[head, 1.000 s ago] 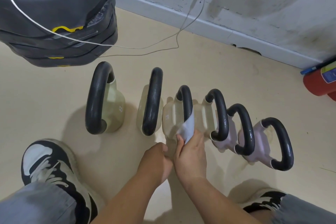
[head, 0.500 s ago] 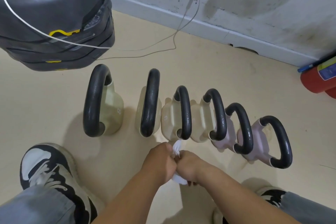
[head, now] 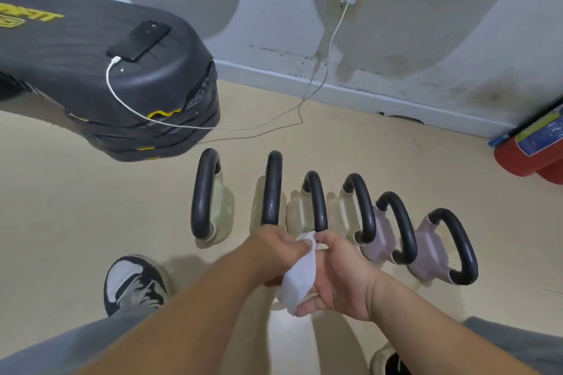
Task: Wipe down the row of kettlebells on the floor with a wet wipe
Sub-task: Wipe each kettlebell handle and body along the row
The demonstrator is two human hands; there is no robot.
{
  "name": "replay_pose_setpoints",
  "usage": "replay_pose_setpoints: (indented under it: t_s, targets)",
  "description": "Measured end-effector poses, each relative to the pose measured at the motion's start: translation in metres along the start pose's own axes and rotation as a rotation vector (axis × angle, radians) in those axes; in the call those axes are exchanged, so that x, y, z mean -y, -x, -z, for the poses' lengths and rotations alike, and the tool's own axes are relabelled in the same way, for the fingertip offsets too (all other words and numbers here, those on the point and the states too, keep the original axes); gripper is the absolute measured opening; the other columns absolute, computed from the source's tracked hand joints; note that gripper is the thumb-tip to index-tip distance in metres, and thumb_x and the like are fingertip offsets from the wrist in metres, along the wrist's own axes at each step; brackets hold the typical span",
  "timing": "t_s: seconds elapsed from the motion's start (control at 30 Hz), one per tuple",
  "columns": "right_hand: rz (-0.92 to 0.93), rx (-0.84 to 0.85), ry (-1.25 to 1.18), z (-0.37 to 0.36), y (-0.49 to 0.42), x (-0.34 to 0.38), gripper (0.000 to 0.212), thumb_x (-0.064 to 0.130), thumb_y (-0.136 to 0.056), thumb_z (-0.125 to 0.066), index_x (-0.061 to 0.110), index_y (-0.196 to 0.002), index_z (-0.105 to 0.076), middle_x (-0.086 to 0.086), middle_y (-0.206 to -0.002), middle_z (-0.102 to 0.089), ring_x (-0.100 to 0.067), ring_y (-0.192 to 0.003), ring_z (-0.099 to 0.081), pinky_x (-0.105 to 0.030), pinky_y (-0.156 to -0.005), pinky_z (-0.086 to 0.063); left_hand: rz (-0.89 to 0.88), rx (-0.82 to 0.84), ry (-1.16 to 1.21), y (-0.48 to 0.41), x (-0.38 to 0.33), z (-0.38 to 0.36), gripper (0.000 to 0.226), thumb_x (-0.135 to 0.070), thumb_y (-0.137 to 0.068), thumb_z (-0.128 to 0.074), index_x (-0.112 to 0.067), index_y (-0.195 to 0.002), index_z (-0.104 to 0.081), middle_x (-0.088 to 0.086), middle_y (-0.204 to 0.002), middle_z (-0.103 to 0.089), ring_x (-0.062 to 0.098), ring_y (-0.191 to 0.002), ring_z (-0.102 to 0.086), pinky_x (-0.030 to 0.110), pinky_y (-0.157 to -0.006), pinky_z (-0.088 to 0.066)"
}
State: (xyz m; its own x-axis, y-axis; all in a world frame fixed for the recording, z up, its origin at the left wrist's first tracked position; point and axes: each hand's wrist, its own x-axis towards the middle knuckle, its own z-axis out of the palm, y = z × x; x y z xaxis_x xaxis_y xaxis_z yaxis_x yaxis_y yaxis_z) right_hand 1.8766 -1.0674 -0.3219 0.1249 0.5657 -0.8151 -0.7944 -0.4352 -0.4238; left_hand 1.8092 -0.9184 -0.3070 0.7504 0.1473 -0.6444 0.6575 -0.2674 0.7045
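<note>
Several kettlebells stand in a row on the beige floor, black handles up: cream ones from the leftmost (head: 210,207) to the third (head: 315,201), pale lilac ones at the right end (head: 447,248). Just in front of the third kettlebell, both hands hold a white wet wipe (head: 300,275). My left hand (head: 274,250) pinches its upper corner. My right hand (head: 338,277) grips its lower part, fingers curled under it. The wipe hangs stretched between them, off the kettlebells.
A stack of black step platforms (head: 128,94) sits at left with a phone (head: 140,39) on top, its white cable (head: 320,76) running to a wall socket. Red fire extinguishers (head: 533,146) lie at right. My shoes (head: 134,283) are beside the row.
The wipe left the third kettlebell's handle and both hands drew back toward me, now spreading it between them. The view tilted up, showing more wall.
</note>
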Motion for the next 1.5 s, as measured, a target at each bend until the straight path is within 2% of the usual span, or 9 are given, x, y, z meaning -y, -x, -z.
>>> replay_pose_setpoints:
  t_s: [0.17, 0.27, 0.37, 0.47, 0.57, 0.8, 1.0, 1.17, 1.5]
  targets:
    - [0.125, 0.062, -0.059, -0.036, 0.016, 0.023, 0.063, 0.037, -0.101, -0.023, 0.001, -0.130, -0.066, -0.023, -0.120, -0.070, -0.039, -0.104, -0.063, -0.064, -0.103, -0.047, -0.133, 0.102, -0.561, 0.027, -0.045, 0.067, 0.011, -0.035, -0.088, -0.060, -0.030, -0.096, -0.066, -0.008, -0.086, -0.065, 0.021, -0.083, -0.069, 0.037, -0.074, -0.054]
    - [0.297, 0.044, -0.134, -0.055, 0.021, 0.046, 0.054, 0.003, -0.087, -0.032, 0.002, -0.132, -0.062, -0.029, -0.125, -0.068, -0.048, -0.112, -0.063, -0.069, -0.108, -0.041, -0.188, 0.113, -0.568, 0.046, -0.072, 0.094, 0.014, -0.038, -0.088, -0.053, -0.038, -0.085, -0.066, -0.016, -0.075, -0.059, 0.000, -0.064, -0.058, 0.032, -0.069, -0.042]
    - [0.442, -0.070, -0.091, -0.054, 0.024, 0.070, 0.073, -0.016, -0.085, -0.033, 0.031, -0.135, -0.058, -0.009, -0.109, -0.078, -0.040, -0.106, -0.071, -0.059, -0.097, -0.055, -0.197, 0.160, -0.455, 0.053, -0.082, 0.102, 0.022, -0.027, -0.088, -0.052, -0.032, -0.094, -0.072, -0.015, -0.067, -0.059, 0.002, -0.055, -0.054, 0.035, -0.071, -0.043]
    - [0.473, -0.012, 0.112, -0.046, 0.023, 0.090, 0.037, -0.002, -0.093, -0.053, 0.015, -0.122, -0.069, -0.007, -0.107, -0.077, -0.026, -0.096, -0.070, -0.037, -0.076, -0.058, -0.247, 0.105, -0.382, 0.033, -0.084, 0.121, 0.017, -0.026, -0.094, -0.058, -0.022, -0.086, -0.073, -0.017, -0.063, -0.058, 0.002, -0.059, -0.055, 0.018, -0.059, -0.046]
    - [0.521, -0.134, 0.158, -0.035, 0.011, 0.108, 0.005, 0.015, -0.095, -0.065, 0.015, -0.091, -0.068, -0.003, -0.095, -0.074, -0.021, -0.089, -0.067, -0.037, -0.084, -0.050, -0.267, 0.034, -0.328, -0.001, -0.091, 0.143, 0.018, -0.026, -0.091, -0.064, -0.016, -0.078, -0.072, -0.019, -0.060, -0.058, -0.001, -0.058, -0.054, 0.013, -0.056, -0.042]
    - [0.669, -0.408, 0.031, -0.019, -0.041, 0.156, 0.026, 0.016, -0.085, -0.071, 0.010, -0.069, -0.051, -0.017, -0.081, -0.058, -0.028, -0.069, -0.049, -0.035, -0.059, -0.037, -0.364, -0.116, -0.060, -0.092, -0.085, 0.163, 0.014, -0.020, -0.091, -0.060, -0.015, -0.085, -0.072, -0.013, -0.072, -0.064, 0.008, -0.069, -0.056, 0.021, -0.067, -0.045]
    - [0.604, -0.463, 0.074, -0.010, -0.078, 0.178, 0.034, 0.041, -0.094, -0.069, 0.011, -0.089, -0.056, -0.019, -0.094, -0.055, -0.032, -0.083, -0.057, -0.030, -0.061, -0.048, -0.487, -0.318, 0.011, -0.141, -0.061, 0.152, 0.015, -0.024, -0.098, -0.058, -0.017, -0.091, -0.070, 0.000, -0.090, -0.071, 0.014, -0.084, -0.062, 0.024, -0.073, -0.048]
    - [0.534, -0.255, -0.126, -0.006, -0.076, 0.173, 0.027, 0.005, -0.090, -0.051, 0.006, -0.116, -0.056, -0.023, -0.112, -0.066, -0.038, -0.099, -0.068, -0.043, -0.077, -0.058, -0.413, -0.310, 0.140, -0.146, -0.055, 0.133, 0.015, -0.024, -0.101, -0.055, -0.019, -0.093, -0.067, -0.009, -0.081, -0.062, 0.007, -0.074, -0.056, 0.016, -0.061, -0.044]
    - [0.550, -0.644, 0.047, -0.019, -0.067, 0.150, 0.034, -0.003, -0.089, -0.056, 0.017, -0.114, -0.065, -0.011, -0.106, -0.076, -0.032, -0.091, -0.076, -0.051, -0.077, -0.062, -0.356, -0.386, 0.114, -0.126, -0.030, 0.134, 0.013, -0.031, -0.099, -0.059, -0.023, -0.094, -0.068, -0.007, -0.077, -0.058, 0.010, -0.068, -0.053, 0.021, -0.054, -0.038]
